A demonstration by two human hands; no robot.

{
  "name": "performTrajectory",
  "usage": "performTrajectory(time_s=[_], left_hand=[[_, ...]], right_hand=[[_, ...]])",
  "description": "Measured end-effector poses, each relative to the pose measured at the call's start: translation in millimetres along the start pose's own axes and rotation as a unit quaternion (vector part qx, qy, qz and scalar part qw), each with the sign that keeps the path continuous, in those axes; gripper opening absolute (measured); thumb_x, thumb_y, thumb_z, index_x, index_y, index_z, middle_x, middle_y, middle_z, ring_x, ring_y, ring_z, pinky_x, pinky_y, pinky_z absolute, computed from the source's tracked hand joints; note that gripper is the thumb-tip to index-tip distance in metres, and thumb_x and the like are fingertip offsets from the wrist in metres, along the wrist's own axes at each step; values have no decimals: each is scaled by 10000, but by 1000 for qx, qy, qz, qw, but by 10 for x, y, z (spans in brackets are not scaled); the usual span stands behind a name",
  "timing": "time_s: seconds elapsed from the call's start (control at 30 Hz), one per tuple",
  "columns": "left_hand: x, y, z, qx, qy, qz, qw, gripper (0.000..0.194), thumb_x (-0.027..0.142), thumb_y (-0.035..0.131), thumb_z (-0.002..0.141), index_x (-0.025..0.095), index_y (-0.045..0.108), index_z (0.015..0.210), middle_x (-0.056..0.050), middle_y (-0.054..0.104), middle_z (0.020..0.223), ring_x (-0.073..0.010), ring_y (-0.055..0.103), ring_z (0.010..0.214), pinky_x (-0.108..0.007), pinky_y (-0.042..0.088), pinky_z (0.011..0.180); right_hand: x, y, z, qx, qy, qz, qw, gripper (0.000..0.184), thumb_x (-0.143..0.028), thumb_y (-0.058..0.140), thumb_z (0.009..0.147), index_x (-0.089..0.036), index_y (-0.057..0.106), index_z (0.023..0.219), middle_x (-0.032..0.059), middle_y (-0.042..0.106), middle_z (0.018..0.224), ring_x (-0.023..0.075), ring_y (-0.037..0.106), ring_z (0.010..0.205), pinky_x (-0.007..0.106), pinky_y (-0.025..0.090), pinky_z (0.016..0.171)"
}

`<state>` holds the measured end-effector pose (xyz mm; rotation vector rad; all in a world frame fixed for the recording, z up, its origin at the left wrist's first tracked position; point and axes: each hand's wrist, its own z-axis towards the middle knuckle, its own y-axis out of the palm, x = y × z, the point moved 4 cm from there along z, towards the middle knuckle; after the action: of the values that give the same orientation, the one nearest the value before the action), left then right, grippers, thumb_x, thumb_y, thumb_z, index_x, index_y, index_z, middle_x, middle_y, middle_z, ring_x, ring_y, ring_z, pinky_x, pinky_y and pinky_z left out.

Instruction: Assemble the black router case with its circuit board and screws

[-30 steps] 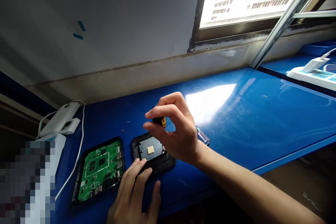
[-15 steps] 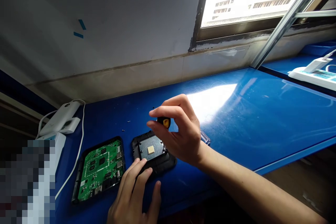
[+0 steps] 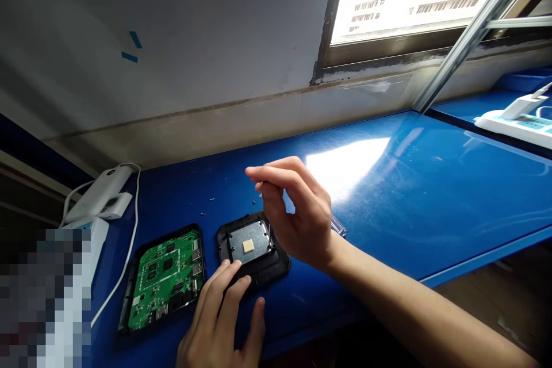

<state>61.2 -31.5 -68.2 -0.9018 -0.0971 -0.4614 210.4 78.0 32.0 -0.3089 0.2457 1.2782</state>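
Observation:
A black plastic cover (image 3: 276,267) with a metal plate (image 3: 238,240) and a small beige pad (image 3: 248,246) lies on the blue table. My left hand (image 3: 219,316) has its fingers spread, the tips resting on the cover's near left edge. Above the cover's right side, my right hand (image 3: 299,213) is closed around a screwdriver. Only its thin dark shaft (image 3: 270,237) shows, pointing down at the plate's right edge; the fingers hide its handle. Left of the cover sits a green circuit board (image 3: 166,276) in a black case half (image 3: 125,316).
Small loose screws (image 3: 211,199) lie behind the cover. A clear plastic piece (image 3: 338,225) is partly behind my right wrist. At left are a white power strip (image 3: 97,230), an adapter (image 3: 101,192) and a cable (image 3: 137,213). Another power strip (image 3: 517,126) stands far right.
My right hand has turned, its thumb and fingers shifting, so the black and yellow screwdriver handle no longer shows. The shaft has come into view. My left hand has stayed in place.

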Motion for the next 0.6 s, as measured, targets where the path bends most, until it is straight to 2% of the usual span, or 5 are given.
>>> performTrajectory(time_s=[0.1, 0.17, 0.27, 0.37, 0.6], left_hand=[[-3, -10, 10, 3, 2, 1, 1000, 158, 287, 560, 984, 247, 647, 1110, -32, 682, 1252, -161, 635, 1180, -249, 506, 966], [0, -12, 8, 4, 6, -5, 1000, 158, 282, 566, 981, 245, 645, 1113, -32, 684, 1244, -161, 632, 1185, -250, 501, 976], [0, -9, -3, -1, -2, -1, 1000, 160, 286, 558, 986, 247, 642, 1117, -30, 680, 1248, -157, 621, 1199, -243, 500, 960], [5, -11, -2, -4, -7, 4, 1000, 158, 288, 555, 990, 247, 643, 1115, -34, 677, 1255, -158, 618, 1206, -247, 503, 953], [13, -20, 20, 2, 8, -1, 1000, 152, 260, 572, 976, 241, 642, 1111, -43, 685, 1240, -163, 627, 1202, -258, 504, 972]], right_hand=[[46, 37, -54, -23, 12, 55, 998, 298, -90, 374, 1015, -181, 618, 1161, 75, 686, 997, 130, 658, 792, 290, 586, 678], [57, 53, -74, -36, 17, 81, 996, 286, -137, 345, 1030, -176, 587, 1178, 92, 691, 1027, 152, 666, 840, 324, 594, 704], [31, 40, -47, -23, 7, 47, 999, 128, -266, 533, 1009, -203, 597, 1100, 81, 656, 1011, 173, 649, 885, 337, 596, 725], [4, 13, -3, 8, 8, -14, 1000, 72, -231, 680, 936, -215, 636, 990, 38, 589, 911, 148, 616, 812, 300, 587, 689], [58, 44, -73, -29, 55, 66, 996, 300, -120, 363, 1010, -201, 597, 1178, 69, 697, 1015, 137, 680, 805, 311, 612, 702]])
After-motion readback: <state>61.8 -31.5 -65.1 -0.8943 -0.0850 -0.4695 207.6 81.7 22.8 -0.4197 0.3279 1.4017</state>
